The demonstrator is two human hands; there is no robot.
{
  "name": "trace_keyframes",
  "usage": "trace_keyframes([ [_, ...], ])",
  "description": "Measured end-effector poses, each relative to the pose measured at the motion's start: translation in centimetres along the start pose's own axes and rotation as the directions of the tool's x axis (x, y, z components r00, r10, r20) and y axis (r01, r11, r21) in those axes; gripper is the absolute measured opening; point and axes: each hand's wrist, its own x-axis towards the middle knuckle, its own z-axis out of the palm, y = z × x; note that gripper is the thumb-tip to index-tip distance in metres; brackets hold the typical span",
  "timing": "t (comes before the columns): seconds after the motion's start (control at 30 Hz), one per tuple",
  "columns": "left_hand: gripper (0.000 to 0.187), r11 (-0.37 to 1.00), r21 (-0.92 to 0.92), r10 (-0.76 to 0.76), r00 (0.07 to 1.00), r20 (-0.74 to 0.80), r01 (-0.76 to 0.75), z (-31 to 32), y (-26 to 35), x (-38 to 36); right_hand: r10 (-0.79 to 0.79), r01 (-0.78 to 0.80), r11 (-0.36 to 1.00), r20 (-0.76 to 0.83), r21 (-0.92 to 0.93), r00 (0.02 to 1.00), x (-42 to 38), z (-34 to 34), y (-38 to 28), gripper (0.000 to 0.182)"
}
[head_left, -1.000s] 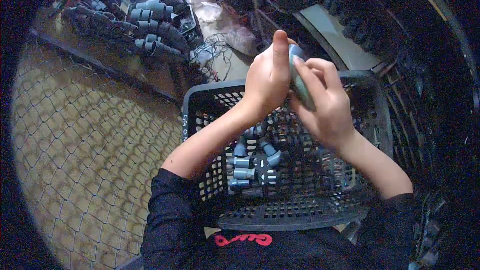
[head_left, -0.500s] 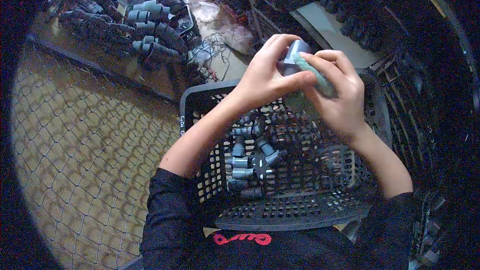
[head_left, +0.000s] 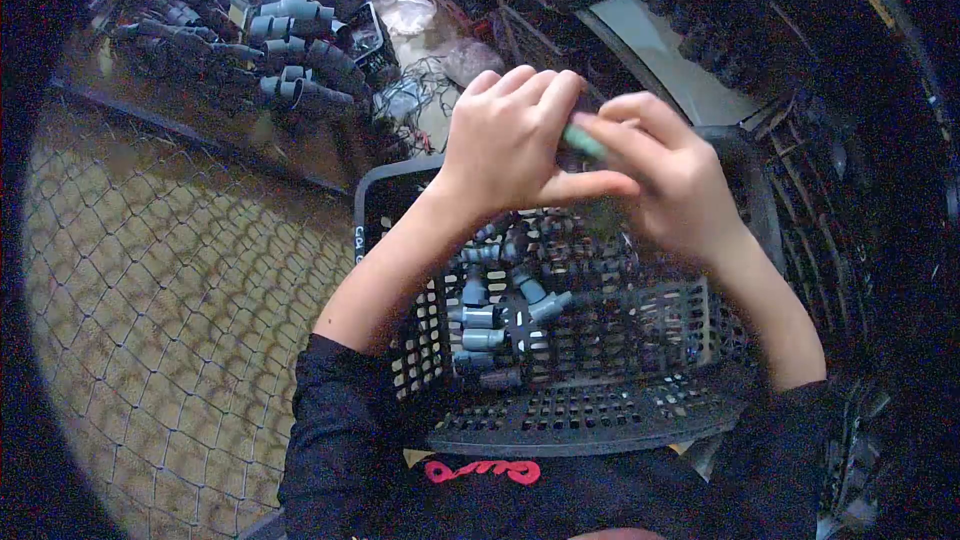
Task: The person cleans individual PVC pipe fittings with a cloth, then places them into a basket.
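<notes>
Both hands are raised over the far rim of a black plastic basket (head_left: 590,438). My left hand (head_left: 510,140) has its back to the camera, fingers curled round a fitting that is now mostly hidden behind them, thumb stretched to the right. Pinched in my right hand (head_left: 675,175) is a green pad (head_left: 583,141), pressed close to the left fingers; this hand is blurred. Several grey pipe fittings (head_left: 484,339) lie at the left inside the basket, below the hands.
Many grey fittings (head_left: 295,25) are piled on a surface at the upper left. Wire mesh (head_left: 190,320) spans the left side. Plastic bags (head_left: 408,15) and tangled strands lie beyond the basket. Dark racks (head_left: 810,210) stand at the right.
My left hand has turned and shifted left, its back now facing the camera and covering the grey fitting. My right hand has moved slightly with the pad, which shows less.
</notes>
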Motion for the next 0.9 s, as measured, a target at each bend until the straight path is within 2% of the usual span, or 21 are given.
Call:
trace_keyframes([
  [0.03,0.084,1.0,0.013,0.019,1.0,-0.013,-0.019,0.0,0.4,0.1,0.066,-0.066,0.998,0.006,0.013,0.998,0.1,-0.1,0.6,0.033],
  [0.07,0.084,0.999,0.025,0.038,0.999,-0.025,-0.038,0.0,0.6,0.1,0.017,-0.016,1.0,-0.035,0.01,0.999,0.0,0.1,1.8,0.036],
  [0.13,0.084,1.0,0.024,0.019,1.0,-0.025,-0.018,0.1,0.6,0.0,0.066,-0.065,0.996,-0.02,0.062,0.998,-0.2,0.2,0.9,0.038],
  [0.2,0.084,1.0,0.016,0.001,0.999,-0.034,0.0,-0.3,0.3,-0.1,-0.049,0.048,0.995,0.008,0.086,0.999,-0.3,0.2,0.4,0.042],
  [0.33,0.1,0.998,-0.06,-0.02,0.999,-0.034,0.018,-0.4,0.3,0.0,0.002,-0.007,0.998,0.081,0.055,0.997,0.2,-0.3,0.2,0.051],
  [0.37,0.106,1.0,-0.026,-0.012,1.0,-0.005,0.012,-0.5,0.5,0.0,-0.017,0.016,1.0,0.081,0.012,0.997,0.1,-0.3,0.6,0.046],
  [0.47,0.108,0.998,-0.04,0.05,0.998,0.045,-0.048,-0.4,1.3,0.2,-0.129,0.149,0.961,0.097,-0.233,0.987,-0.4,-0.1,1.2,0.037],
  [0.5,0.105,0.996,-0.077,0.048,0.997,0.062,-0.043,-0.5,1.3,0.2,-0.123,0.14,0.959,0.084,-0.247,0.989,-0.6,0.0,1.0,0.031],
  [0.6,0.101,0.972,-0.206,-0.087,0.99,0.114,0.109,-0.9,1.3,0.5,-0.096,0.1,0.973,0.032,-0.209,0.995,-0.3,-0.2,0.9,0.033],
  [0.63,0.096,0.895,-0.382,-0.182,0.97,0.162,0.232,-0.7,1.3,0.4,-0.078,0.078,0.978,0.003,-0.192,0.997,-0.1,-0.4,1.0,0.039],
  [0.67,0.089,0.863,-0.453,-0.166,0.972,0.166,0.225,-0.3,0.7,0.3,-0.044,0.036,0.986,-0.045,-0.162,0.998,-0.2,-0.5,1.0,0.043],
  [0.73,0.085,0.532,-0.78,-0.221,0.943,0.248,0.329,0.6,0.0,0.4,0.02,-0.032,0.995,-0.138,-0.09,0.99,-0.1,-0.7,0.9,0.05],
  [0.77,0.077,0.433,-0.802,-0.242,0.91,0.338,0.413,0.5,-0.1,0.3,0.032,-0.044,0.997,-0.16,-0.067,0.987,-0.1,-1.0,1.3,0.059],
  [0.87,0.077,0.371,-0.847,-0.281,0.915,0.288,0.381,0.7,0.4,0.3,-0.007,-0.006,0.998,-0.192,-0.068,0.981,-0.2,-0.8,1.7,0.061],
  [0.9,0.077,0.423,-0.838,-0.289,0.928,0.236,0.345,0.9,0.1,0.2,-0.009,0.0,0.999,-0.194,-0.05,0.981,-0.1,-0.8,1.4,0.059],
])
